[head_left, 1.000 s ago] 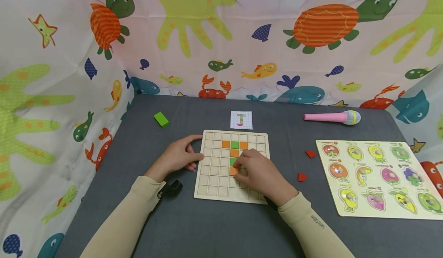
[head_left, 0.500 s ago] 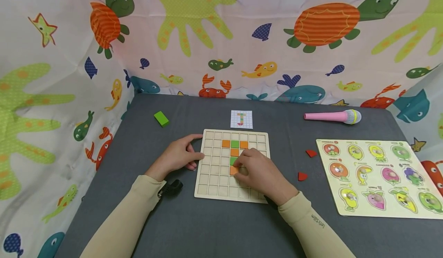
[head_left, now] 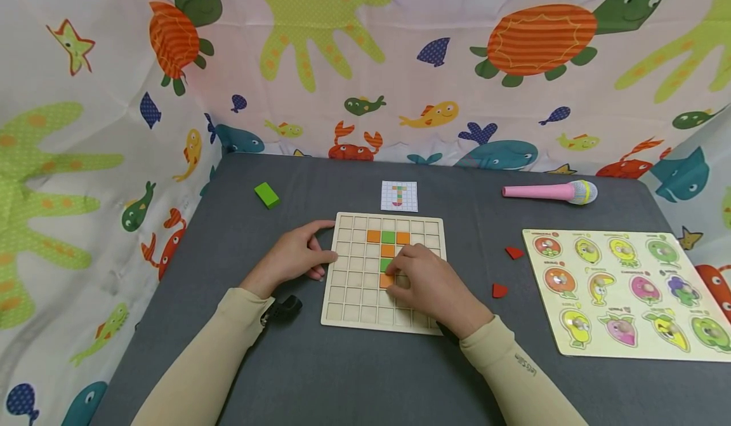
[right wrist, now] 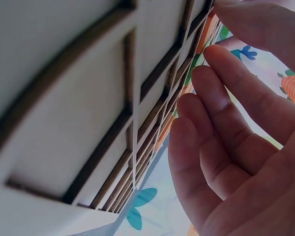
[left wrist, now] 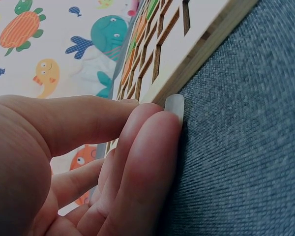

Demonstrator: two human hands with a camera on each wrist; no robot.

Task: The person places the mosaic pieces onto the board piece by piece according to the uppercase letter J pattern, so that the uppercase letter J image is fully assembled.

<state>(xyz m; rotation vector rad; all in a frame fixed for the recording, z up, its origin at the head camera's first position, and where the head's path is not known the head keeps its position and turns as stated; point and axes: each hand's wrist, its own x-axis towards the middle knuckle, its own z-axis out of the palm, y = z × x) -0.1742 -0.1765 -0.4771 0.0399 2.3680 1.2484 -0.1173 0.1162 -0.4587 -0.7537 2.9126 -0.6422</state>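
Observation:
A light wooden grid board [head_left: 352, 299] lies flat on the table. Orange and green square tiles sit in several of its cells, forming a short row at the far side with a column below it. My right hand [head_left: 425, 280] is over the board's right half. Its thumb and index finger are at either side of the lowest orange tile [head_left: 386, 280] in the column; the other fingers bend loosely in the right wrist view. My left hand [head_left: 294, 251] rests at the board's left edge, its thumb and fingertips touching the rim [left wrist: 172, 88].
Behind the board lies a small picture card [head_left: 399, 196] with a coloured grid pattern. A green block [head_left: 266, 195] is at back left. Two red pieces [head_left: 514, 252] lie to the right, near a fruit puzzle board [head_left: 619, 292]. A pink toy microphone [head_left: 549, 192] lies behind it.

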